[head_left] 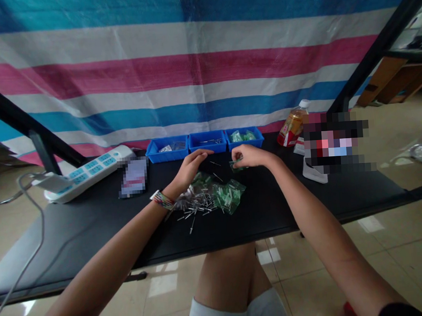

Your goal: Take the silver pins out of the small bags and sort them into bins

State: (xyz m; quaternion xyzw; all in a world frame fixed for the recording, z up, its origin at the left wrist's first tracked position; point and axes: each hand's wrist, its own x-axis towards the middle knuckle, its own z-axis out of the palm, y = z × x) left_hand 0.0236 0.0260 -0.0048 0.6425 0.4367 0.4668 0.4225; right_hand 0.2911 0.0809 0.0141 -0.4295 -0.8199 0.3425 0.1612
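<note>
Now my right hand (248, 155) pinches a small green bag (236, 165) above the black worktop (342, 193); my left hand (192, 165), fingers curled and holding nothing, hovers at nine o'clock from it, pins (196, 207) below.

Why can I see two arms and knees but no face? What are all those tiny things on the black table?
The camera sits on the person's head and looks down, so you see only their own arms and legs. The left hand reaches toward the middle blue tray, fingers curled; I cannot tell if it holds anything. The right hand pinches a small green packet. On the black table lies a pile of little metal pins beside clear bags of green parts. Three blue trays stand in a row at the back. A white power strip lies at the left, and a drink bottle stands at the right. A striped sheet hangs behind.
</note>
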